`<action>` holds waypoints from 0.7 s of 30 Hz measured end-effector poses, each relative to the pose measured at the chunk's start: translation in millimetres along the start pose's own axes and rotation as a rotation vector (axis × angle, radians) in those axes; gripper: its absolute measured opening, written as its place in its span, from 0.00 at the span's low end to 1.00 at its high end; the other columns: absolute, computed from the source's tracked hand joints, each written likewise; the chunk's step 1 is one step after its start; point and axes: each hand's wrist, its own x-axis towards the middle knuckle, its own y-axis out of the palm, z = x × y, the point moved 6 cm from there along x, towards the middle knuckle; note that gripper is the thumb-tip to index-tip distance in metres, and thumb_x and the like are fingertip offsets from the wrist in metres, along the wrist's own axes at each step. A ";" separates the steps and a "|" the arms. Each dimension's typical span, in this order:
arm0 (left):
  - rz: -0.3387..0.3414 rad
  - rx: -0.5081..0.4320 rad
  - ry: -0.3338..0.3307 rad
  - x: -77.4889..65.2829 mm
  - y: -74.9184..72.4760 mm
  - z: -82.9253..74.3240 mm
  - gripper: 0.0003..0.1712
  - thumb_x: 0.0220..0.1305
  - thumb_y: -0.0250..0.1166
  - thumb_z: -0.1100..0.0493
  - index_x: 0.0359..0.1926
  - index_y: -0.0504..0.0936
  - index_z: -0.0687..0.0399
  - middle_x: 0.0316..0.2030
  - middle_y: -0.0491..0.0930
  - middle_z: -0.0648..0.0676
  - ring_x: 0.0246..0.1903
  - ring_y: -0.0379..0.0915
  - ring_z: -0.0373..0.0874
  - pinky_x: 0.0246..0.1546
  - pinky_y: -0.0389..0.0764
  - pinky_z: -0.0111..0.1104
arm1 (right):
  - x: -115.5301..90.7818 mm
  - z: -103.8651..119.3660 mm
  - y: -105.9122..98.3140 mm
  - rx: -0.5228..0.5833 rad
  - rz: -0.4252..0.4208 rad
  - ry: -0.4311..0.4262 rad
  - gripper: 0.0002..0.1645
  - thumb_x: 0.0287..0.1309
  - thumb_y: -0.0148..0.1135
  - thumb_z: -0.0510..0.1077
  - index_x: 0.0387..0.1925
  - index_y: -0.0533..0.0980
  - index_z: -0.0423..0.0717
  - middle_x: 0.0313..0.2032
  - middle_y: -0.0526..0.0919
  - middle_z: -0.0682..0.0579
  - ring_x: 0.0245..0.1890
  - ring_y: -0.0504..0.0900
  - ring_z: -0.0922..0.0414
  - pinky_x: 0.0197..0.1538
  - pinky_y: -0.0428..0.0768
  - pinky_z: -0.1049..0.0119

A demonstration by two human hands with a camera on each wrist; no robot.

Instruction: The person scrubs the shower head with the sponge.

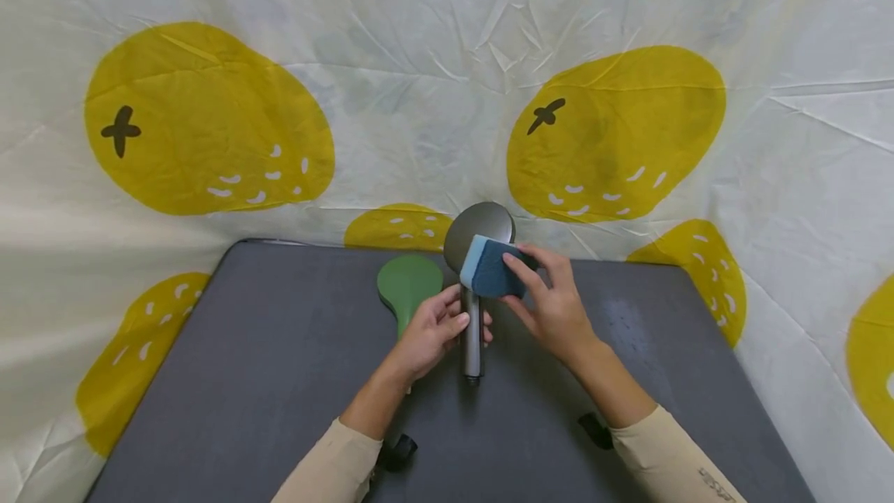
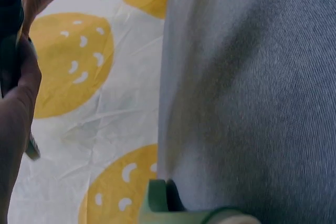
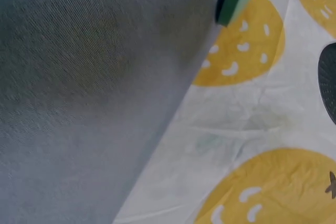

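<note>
My left hand (image 1: 434, 334) grips the handle of a grey hand-held shower head (image 1: 472, 344), raised over the table with its round head up. In the left wrist view the dark handle (image 2: 9, 30) shows at the left edge, within the fingers. My right hand (image 1: 552, 305) pinches a blue two-tone sponge (image 1: 494, 270) between thumb and fingers. The sponge overlaps the lower part of the shower head's round face in the head view. Just left of it is a green shower-head-like thing (image 1: 410, 282) with a round head; my left hand and forearm hide part of its handle.
The dark grey table (image 1: 300, 340) spreads under both hands, with a faint shiny patch at the right. Behind it and along its sides hangs a pale cloth (image 1: 419, 115) printed with yellow fruit. Black wrist cameras (image 1: 398, 452) sit at both cuffs.
</note>
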 end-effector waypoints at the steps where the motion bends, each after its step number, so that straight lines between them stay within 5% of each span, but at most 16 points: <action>1: 0.028 -0.005 0.000 -0.8 0.2 0.4 0.28 0.80 0.49 0.67 0.75 0.55 0.71 0.47 0.82 0.55 0.43 0.86 0.43 0.50 0.88 0.37 | 1.4 -1.8 -2.7 0.005 -0.008 0.013 0.29 0.74 0.60 0.54 0.64 0.75 0.37 0.60 0.73 0.28 0.57 0.73 0.33 0.51 0.76 0.47; 6: 0.147 -0.033 0.006 -2.8 2.0 -0.8 0.26 0.81 0.50 0.65 0.73 0.57 0.72 0.48 0.84 0.54 0.45 0.86 0.44 0.53 0.87 0.39 | 11.9 -13.3 -13.5 0.037 -0.031 0.095 0.32 0.76 0.57 0.55 0.67 0.72 0.35 0.64 0.71 0.28 0.60 0.73 0.34 0.58 0.75 0.58; 11: 0.161 -0.035 0.009 -0.1 1.2 -1.9 0.26 0.81 0.52 0.63 0.72 0.58 0.70 0.48 0.83 0.55 0.46 0.86 0.45 0.53 0.87 0.39 | 25.1 -28.1 -20.3 0.058 -0.022 0.203 0.33 0.68 0.68 0.45 0.70 0.70 0.37 0.67 0.70 0.34 0.66 0.74 0.38 0.73 0.69 0.72; 15: 0.134 -0.017 0.018 3.2 -2.4 -0.6 0.27 0.80 0.51 0.66 0.73 0.57 0.71 0.48 0.83 0.57 0.46 0.86 0.44 0.54 0.86 0.38 | 29.5 -32.1 -20.6 0.065 0.008 0.226 0.44 0.52 0.78 0.32 0.70 0.70 0.39 0.68 0.69 0.35 0.68 0.71 0.38 0.72 0.72 0.65; 21: 0.071 -0.014 0.006 11.6 -7.6 -1.0 0.29 0.80 0.48 0.69 0.76 0.55 0.68 0.48 0.82 0.55 0.45 0.86 0.44 0.54 0.86 0.37 | 21.4 -14.9 -11.2 0.016 0.060 0.055 0.33 0.71 0.63 0.51 0.68 0.71 0.36 0.64 0.70 0.29 0.59 0.72 0.33 0.52 0.79 0.45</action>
